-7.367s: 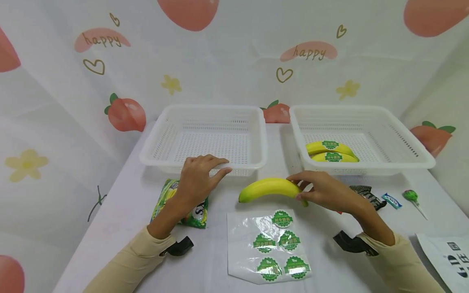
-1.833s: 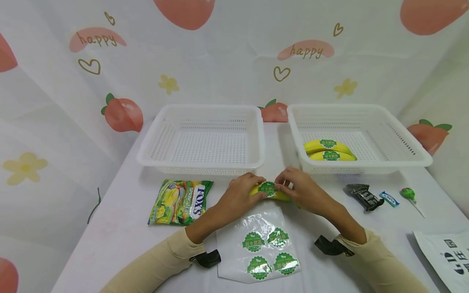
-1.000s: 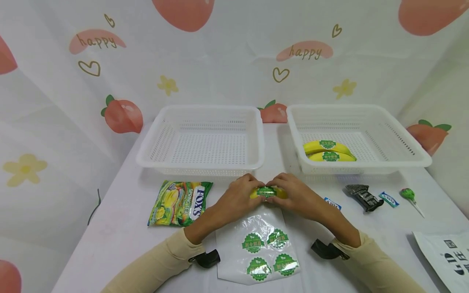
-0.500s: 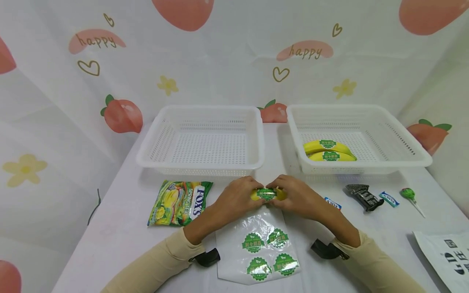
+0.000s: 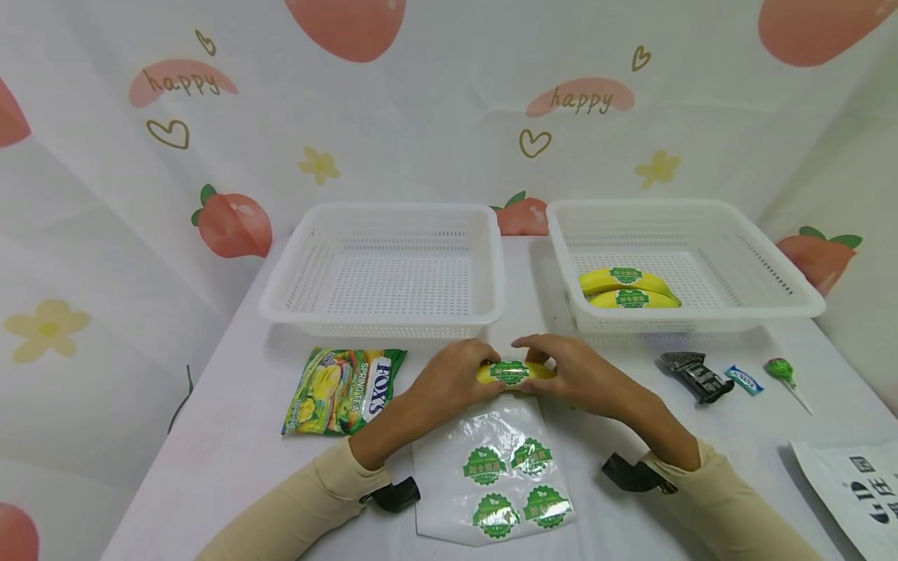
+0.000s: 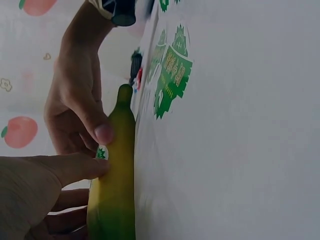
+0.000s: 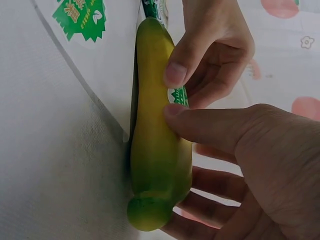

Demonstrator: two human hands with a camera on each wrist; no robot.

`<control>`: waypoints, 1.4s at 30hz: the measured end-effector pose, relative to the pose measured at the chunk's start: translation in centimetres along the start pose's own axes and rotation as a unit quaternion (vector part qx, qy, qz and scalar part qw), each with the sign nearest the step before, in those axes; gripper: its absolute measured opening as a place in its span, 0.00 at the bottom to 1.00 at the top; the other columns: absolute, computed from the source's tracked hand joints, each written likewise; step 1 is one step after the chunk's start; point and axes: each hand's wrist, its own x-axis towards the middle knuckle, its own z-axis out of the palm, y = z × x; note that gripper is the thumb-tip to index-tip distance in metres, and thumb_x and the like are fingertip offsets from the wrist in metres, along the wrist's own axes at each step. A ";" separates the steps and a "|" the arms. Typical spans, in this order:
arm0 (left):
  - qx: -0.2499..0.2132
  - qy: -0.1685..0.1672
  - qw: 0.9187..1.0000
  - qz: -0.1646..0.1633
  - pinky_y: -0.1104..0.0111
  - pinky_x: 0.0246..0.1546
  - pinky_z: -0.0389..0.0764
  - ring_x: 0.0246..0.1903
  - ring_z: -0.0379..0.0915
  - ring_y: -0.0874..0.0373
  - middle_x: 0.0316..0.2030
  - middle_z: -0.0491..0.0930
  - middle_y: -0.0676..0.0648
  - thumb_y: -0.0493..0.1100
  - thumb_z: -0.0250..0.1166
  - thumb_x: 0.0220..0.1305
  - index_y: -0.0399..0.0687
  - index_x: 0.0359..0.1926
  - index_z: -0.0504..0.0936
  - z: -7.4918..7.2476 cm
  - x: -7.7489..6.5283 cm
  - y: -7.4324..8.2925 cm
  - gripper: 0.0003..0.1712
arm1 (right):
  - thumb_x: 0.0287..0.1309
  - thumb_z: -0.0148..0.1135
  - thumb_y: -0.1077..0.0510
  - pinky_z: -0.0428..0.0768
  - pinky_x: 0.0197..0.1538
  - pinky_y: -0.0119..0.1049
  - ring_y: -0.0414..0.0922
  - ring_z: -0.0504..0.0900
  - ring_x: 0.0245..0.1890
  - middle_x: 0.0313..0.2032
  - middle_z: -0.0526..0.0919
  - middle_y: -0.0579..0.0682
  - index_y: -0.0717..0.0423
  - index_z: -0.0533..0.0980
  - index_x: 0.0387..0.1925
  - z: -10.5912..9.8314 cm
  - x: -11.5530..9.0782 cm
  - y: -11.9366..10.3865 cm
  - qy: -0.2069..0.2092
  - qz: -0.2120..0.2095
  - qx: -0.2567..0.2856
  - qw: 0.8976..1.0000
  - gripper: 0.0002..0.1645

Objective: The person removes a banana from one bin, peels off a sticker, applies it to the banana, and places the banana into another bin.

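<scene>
A yellow banana (image 5: 539,372) lies crosswise at the top of the clear sticker sheet (image 5: 449,499), a round green label (image 5: 510,372) on its upper side. My left hand (image 5: 449,378) grips its left part, thumb on the near side. On the right part my right hand (image 5: 589,378) holds it between thumb and fingers, the index finger raised off the peel. In the right wrist view both thumbs press the banana (image 7: 155,115) beside the label, and its greenish end points toward the camera. The left wrist view shows the banana's stem (image 6: 125,95). Several green labels remain visible on the sheet.
Behind the hands stand a left white basket (image 5: 382,318) and a right white basket (image 5: 701,315) with two labelled bananas (image 5: 631,288). A green candy bag (image 5: 344,389) lies left. On the right are a black wrapper (image 5: 694,378), a small blue-white candy (image 5: 744,380), a lollipop (image 5: 780,370) and a white bag (image 5: 852,491).
Earlier the banana was bare and only the right hand held it; a label has since moved from the sheet onto it. In the last half second the right hand shifted slightly right, its index finger lifting.
</scene>
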 end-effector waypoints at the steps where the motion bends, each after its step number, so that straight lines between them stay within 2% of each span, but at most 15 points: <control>1: 0.000 0.000 1.000 0.000 0.69 0.39 0.78 0.37 0.77 0.59 0.42 0.86 0.46 0.43 0.77 0.64 0.38 0.50 0.88 0.0 0.0 0.0 0.17 | 0.60 0.79 0.51 0.80 0.47 0.40 0.41 0.79 0.42 0.41 0.86 0.41 0.55 0.84 0.57 0.0 0.0 0.0 0.000 -0.005 -0.003 1.000 0.26; 5: 0.001 0.004 1.000 0.003 0.70 0.39 0.78 0.36 0.76 0.59 0.41 0.86 0.47 0.43 0.77 0.64 0.39 0.48 0.87 0.0 -0.1 0.1 0.16 | 0.59 0.80 0.52 0.78 0.44 0.36 0.39 0.76 0.40 0.39 0.84 0.39 0.51 0.87 0.48 0.0 0.0 0.0 0.003 -0.027 -0.016 1.000 0.16; 12: 0.001 0.007 1.000 0.004 0.72 0.36 0.76 0.33 0.74 0.61 0.37 0.84 0.49 0.43 0.78 0.64 0.42 0.45 0.84 0.2 -0.2 0.3 0.14 | 0.58 0.81 0.54 0.80 0.42 0.34 0.38 0.79 0.39 0.39 0.85 0.39 0.50 0.85 0.43 -0.3 -0.2 0.0 -0.002 -0.029 -0.005 1.000 0.14; 16: 0.033 0.000 0.999 0.007 0.71 0.39 0.78 0.37 0.76 0.59 0.43 0.84 0.48 0.45 0.76 0.66 0.43 0.52 0.84 0.4 -0.2 0.5 0.18 | 0.59 0.80 0.54 0.81 0.44 0.38 0.39 0.79 0.39 0.39 0.84 0.40 0.51 0.84 0.44 -0.1 -0.2 -0.2 -0.001 -0.018 -0.017 1.000 0.14; 20: 0.066 -0.009 0.998 0.011 0.69 0.43 0.79 0.41 0.76 0.58 0.46 0.83 0.47 0.51 0.75 0.68 0.44 0.59 0.86 0.5 -0.2 0.5 0.23 | 0.61 0.78 0.54 0.80 0.46 0.40 0.40 0.77 0.40 0.40 0.83 0.42 0.53 0.84 0.49 0.2 -0.1 -0.3 -0.006 -0.010 -0.031 0.999 0.17; 24: 0.066 -0.004 0.998 0.016 0.68 0.43 0.79 0.40 0.75 0.58 0.45 0.82 0.47 0.52 0.75 0.68 0.45 0.56 0.87 0.6 -0.3 0.4 0.22 | 0.62 0.77 0.53 0.79 0.44 0.38 0.40 0.76 0.40 0.41 0.82 0.42 0.54 0.84 0.52 0.4 -0.1 -0.4 -0.007 -0.019 -0.042 0.999 0.19; 30: 0.058 0.008 0.998 0.015 0.69 0.41 0.79 0.39 0.75 0.58 0.43 0.83 0.47 0.50 0.78 0.65 0.43 0.53 0.87 0.7 -0.3 0.5 0.21 | 0.61 0.78 0.52 0.78 0.42 0.35 0.40 0.76 0.40 0.40 0.81 0.42 0.53 0.84 0.50 0.2 -0.2 -0.4 -0.005 -0.035 -0.041 0.999 0.18; 33: 0.058 0.008 0.998 0.011 0.68 0.43 0.79 0.40 0.76 0.58 0.44 0.83 0.47 0.50 0.77 0.65 0.43 0.54 0.86 0.8 -0.3 0.6 0.22 | 0.62 0.77 0.54 0.80 0.45 0.38 0.41 0.78 0.41 0.42 0.83 0.44 0.56 0.83 0.53 -0.4 -0.3 -0.2 -0.028 -0.015 -0.031 0.999 0.20; 37: 0.038 0.002 0.999 0.011 0.68 0.46 0.80 0.44 0.76 0.58 0.50 0.83 0.47 0.51 0.76 0.67 0.45 0.61 0.83 0.9 -0.1 0.8 0.26 | 0.61 0.76 0.55 0.83 0.51 0.46 0.44 0.81 0.45 0.46 0.85 0.49 0.62 0.81 0.58 -1.7 -0.7 0.2 -0.080 0.027 -0.021 0.996 0.26; 40: -0.014 -0.009 1.000 0.022 0.67 0.50 0.81 0.50 0.78 0.56 0.56 0.82 0.45 0.51 0.73 0.71 0.45 0.67 0.80 0.7 0.4 1.6 0.28 | 0.60 0.77 0.54 0.83 0.53 0.50 0.45 0.82 0.46 0.46 0.86 0.49 0.64 0.80 0.59 -2.6 -1.0 0.4 -0.107 0.046 -0.017 0.993 0.30; 42: -0.054 -0.019 0.998 0.026 0.68 0.53 0.82 0.54 0.80 0.55 0.59 0.80 0.45 0.50 0.70 0.74 0.46 0.69 0.78 0.5 0.9 2.5 0.28 | 0.60 0.78 0.53 0.83 0.52 0.49 0.45 0.81 0.45 0.44 0.85 0.48 0.63 0.81 0.58 -3.0 -1.1 0.5 -0.118 0.054 -0.009 0.992 0.29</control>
